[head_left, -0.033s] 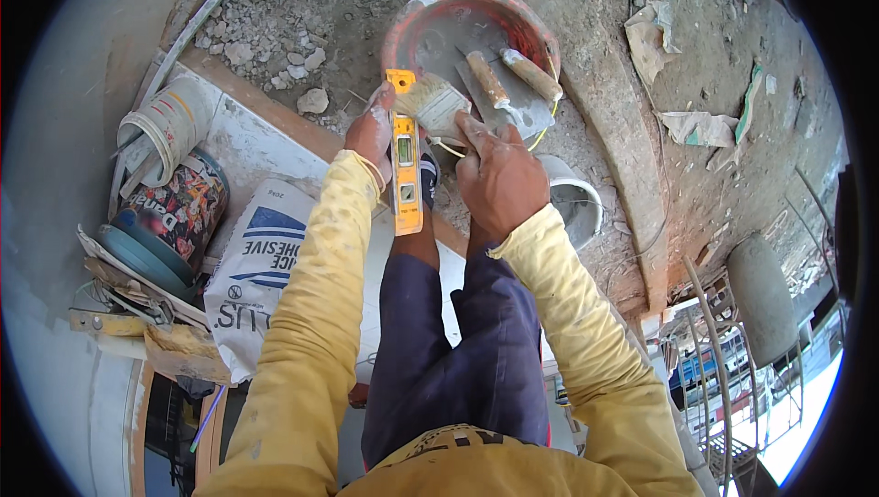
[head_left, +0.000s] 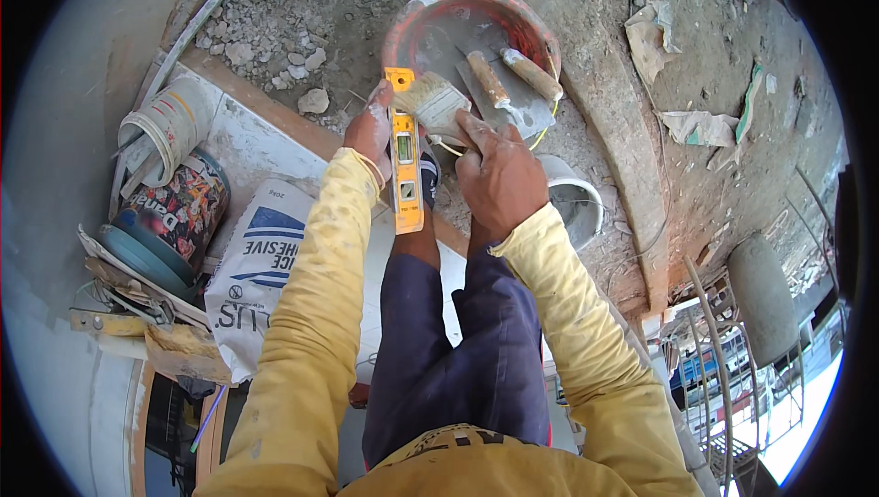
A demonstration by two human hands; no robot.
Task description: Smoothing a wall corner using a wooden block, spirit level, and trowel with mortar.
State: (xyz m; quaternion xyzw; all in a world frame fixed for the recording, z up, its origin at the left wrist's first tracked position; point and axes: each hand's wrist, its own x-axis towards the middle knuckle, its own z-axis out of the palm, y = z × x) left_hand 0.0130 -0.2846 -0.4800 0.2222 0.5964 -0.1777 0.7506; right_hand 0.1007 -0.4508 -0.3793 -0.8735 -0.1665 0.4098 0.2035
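Upright in front of me is a yellow spirit level (head_left: 408, 209), its left edge gripped by my left hand (head_left: 370, 131). My right hand (head_left: 502, 178) is closed round the handle of a wide flat paintbrush (head_left: 441, 111). The brush's pale bristles touch or overlap the level's upper part; I cannot tell how firmly. Just beyond both hands stands a round red basin (head_left: 423, 5) coated with grey mortar or water. Two trowels rest in it, one with a worn wooden handle (head_left: 488, 81), the other with a pale, smeared handle (head_left: 533, 74).
Right of my legs is a white bucket (head_left: 597, 215) with grey residue. A long plank (head_left: 612, 103) runs past the basin. To my left are a white bag (head_left: 261, 254), a printed tub (head_left: 188, 204) and a dirty white pail (head_left: 169, 131). Rubble (head_left: 240, 53) covers the far ground.
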